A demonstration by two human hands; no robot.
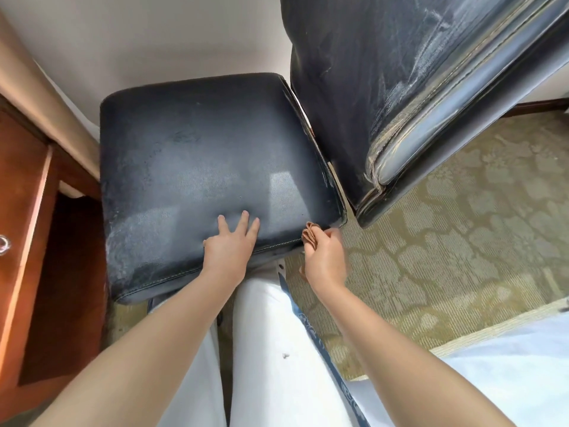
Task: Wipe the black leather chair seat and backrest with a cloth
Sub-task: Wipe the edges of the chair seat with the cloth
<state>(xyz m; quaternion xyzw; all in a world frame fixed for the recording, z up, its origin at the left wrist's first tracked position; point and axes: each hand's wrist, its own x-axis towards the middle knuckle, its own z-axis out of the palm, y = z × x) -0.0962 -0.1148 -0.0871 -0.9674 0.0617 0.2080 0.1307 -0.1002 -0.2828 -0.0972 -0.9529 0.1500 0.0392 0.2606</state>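
Figure: Hands working at the near edge of a black leather chair seat (215, 167), cloth bunched at its corner.

The left hand (229, 251) is resting flat on the seat's near edge, fingers (252, 228) straight and slightly spread, holding nothing. The right hand (324, 260) is gripping a small brown cloth (310, 235), its fingers curled round the wad, touching the seat's near right corner. The backrest (385, 87) is rising just right of the seat, streaked with pale dust. The cloth looks light, soft and easily crumpled, best held bunched in the palm; the leather appears smooth and padded, likely yielding under pressure. A drawer (18, 211) is standing left of the seat; its contents are not visible.
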